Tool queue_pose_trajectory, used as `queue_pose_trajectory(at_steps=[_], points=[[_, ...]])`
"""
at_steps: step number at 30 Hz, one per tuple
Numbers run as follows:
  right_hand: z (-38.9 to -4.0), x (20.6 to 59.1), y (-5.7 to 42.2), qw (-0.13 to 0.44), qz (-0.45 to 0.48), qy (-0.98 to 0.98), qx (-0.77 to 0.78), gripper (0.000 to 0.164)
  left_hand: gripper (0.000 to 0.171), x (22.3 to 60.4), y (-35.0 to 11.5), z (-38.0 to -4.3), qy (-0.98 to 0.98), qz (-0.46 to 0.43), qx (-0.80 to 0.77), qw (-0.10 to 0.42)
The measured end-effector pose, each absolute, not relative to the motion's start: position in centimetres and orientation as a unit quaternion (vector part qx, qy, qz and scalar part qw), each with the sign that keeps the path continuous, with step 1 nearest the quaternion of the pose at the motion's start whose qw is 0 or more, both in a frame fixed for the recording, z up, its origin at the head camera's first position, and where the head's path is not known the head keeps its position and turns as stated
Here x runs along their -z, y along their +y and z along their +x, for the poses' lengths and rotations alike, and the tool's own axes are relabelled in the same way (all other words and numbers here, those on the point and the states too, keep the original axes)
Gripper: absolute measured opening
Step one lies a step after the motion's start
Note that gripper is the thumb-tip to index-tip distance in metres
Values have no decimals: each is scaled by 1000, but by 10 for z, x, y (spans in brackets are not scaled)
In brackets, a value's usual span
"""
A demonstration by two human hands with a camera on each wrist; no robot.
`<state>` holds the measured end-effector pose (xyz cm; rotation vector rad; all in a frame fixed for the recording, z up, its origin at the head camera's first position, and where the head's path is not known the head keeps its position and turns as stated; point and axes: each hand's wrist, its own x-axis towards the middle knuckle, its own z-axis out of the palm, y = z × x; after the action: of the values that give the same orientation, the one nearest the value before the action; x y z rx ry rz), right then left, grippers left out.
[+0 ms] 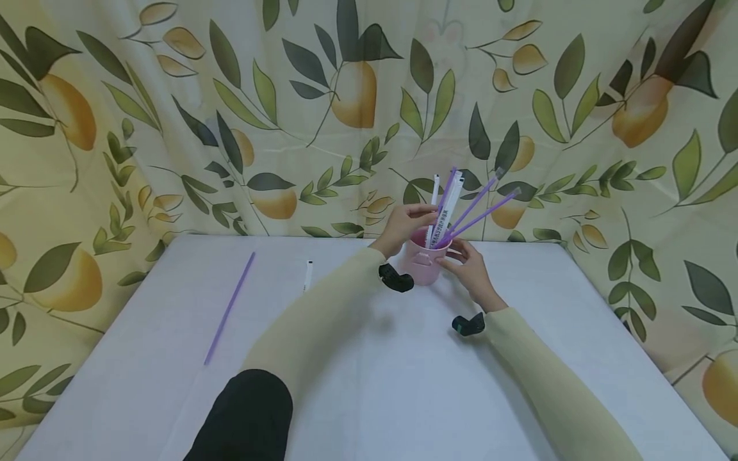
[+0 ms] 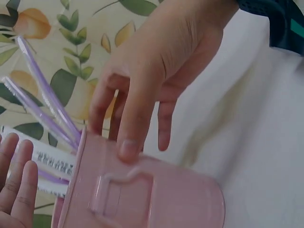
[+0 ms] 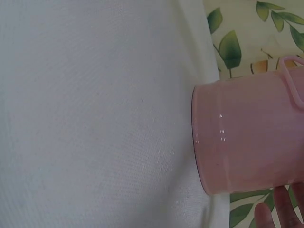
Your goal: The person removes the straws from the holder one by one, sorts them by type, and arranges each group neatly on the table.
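Near the table's far edge stands a pink cup [image 1: 423,264] with a raised loop on its side. Several thin purple sticks [image 1: 483,214] with pale ends and white sticks with black print [image 1: 447,211] lean out of it. My left hand [image 1: 406,225] is over the rim at its left, fingertips beside the white sticks; in the left wrist view its fingers [image 2: 21,183] look straight. My right hand [image 1: 471,272] grips the cup from the right, thumb on its side near the rim. The right wrist view shows the cup's base and a few fingertips.
A long purple stick [image 1: 229,310] lies on the white-covered table [image 1: 392,390] at the left. Beside my left sleeve lies a short white stick [image 1: 308,274], partly covered by it. A curtain printed with fruit and leaves [image 1: 352,96] hangs behind the table.
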<state>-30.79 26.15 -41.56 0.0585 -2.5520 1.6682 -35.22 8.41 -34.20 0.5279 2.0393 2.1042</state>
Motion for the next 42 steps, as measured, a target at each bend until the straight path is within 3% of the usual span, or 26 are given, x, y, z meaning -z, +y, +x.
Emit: queue_pose_trajectory(at_steps=[22, 33, 42], points=[[-310, 417, 259, 41, 32, -828, -558, 62, 34, 340, 138, -345, 734, 237, -636, 34], [-311, 418, 261, 33, 21, -836, -547, 65, 27, 344, 151, -343, 779, 195, -596, 16], [-308, 417, 264, 42, 29, -836, -547, 64, 24, 343, 148, -344, 772, 210, -600, 8]])
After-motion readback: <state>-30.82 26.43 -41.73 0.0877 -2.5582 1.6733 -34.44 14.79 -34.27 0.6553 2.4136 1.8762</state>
